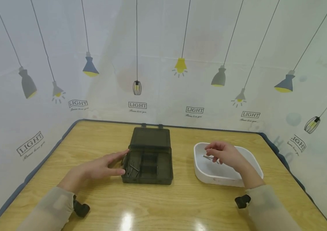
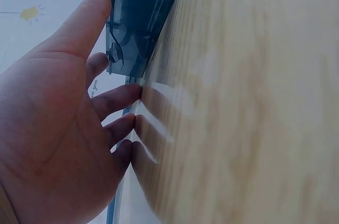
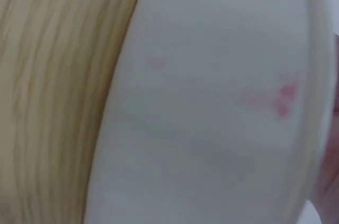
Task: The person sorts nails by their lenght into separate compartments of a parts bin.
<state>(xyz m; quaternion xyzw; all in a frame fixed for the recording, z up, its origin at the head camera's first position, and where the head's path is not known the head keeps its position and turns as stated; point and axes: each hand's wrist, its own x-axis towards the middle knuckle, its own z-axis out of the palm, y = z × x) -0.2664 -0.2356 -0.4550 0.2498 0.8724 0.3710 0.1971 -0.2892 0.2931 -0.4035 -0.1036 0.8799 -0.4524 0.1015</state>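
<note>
On the table stands a dark see-through plastic box (image 1: 152, 177) with its lid (image 1: 150, 137) raised. Several thin metal screws or nails (image 1: 134, 168) lie in its left compartment, and one upright-looking piece (image 1: 156, 170) shows on the right side. My left hand (image 1: 101, 166) rests at the box's left side, fingers loosely extended; in the left wrist view the thumb (image 2: 87, 15) touches its edge. Over a white tray (image 1: 224, 180), my right hand (image 1: 224, 154) has bent fingers and appears to pinch a thin metal screw or nail (image 1: 207, 157); its exact kind is too small to tell.
The tray's outer wall (image 3: 212, 102), with faint red marks, fills most of the right wrist view. Wood-grain tabletop (image 1: 181, 205) lies between me and both containers. A printed curtain (image 1: 160, 64) hangs behind the table and along its sides.
</note>
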